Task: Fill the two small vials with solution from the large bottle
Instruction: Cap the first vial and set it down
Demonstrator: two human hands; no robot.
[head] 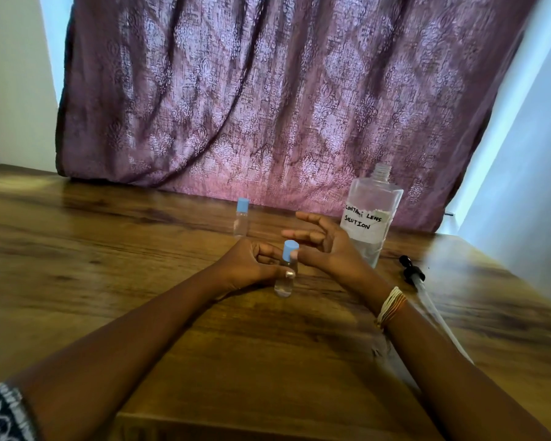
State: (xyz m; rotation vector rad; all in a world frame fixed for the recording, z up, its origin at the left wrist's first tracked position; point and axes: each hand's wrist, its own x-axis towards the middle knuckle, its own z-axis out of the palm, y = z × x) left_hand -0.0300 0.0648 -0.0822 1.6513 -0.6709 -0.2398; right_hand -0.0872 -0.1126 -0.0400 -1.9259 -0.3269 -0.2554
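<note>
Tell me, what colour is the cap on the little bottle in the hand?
Light blue cap, seen in the head view.

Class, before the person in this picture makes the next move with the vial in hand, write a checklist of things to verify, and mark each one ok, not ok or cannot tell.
1. Near vial held steady: ok. The left hand grips its body and it stands on the table.
2. Near vial's blue cap on: ok, though whether it is tight cannot tell.
3. Right hand free: ok. Fingers spread, holding nothing, thumb beside the cap.
4. Far vial upright and capped: ok.
5. Large bottle closed: not ok, neck open.
6. Pump top off the table: not ok. It lies right of the bottle.
</note>
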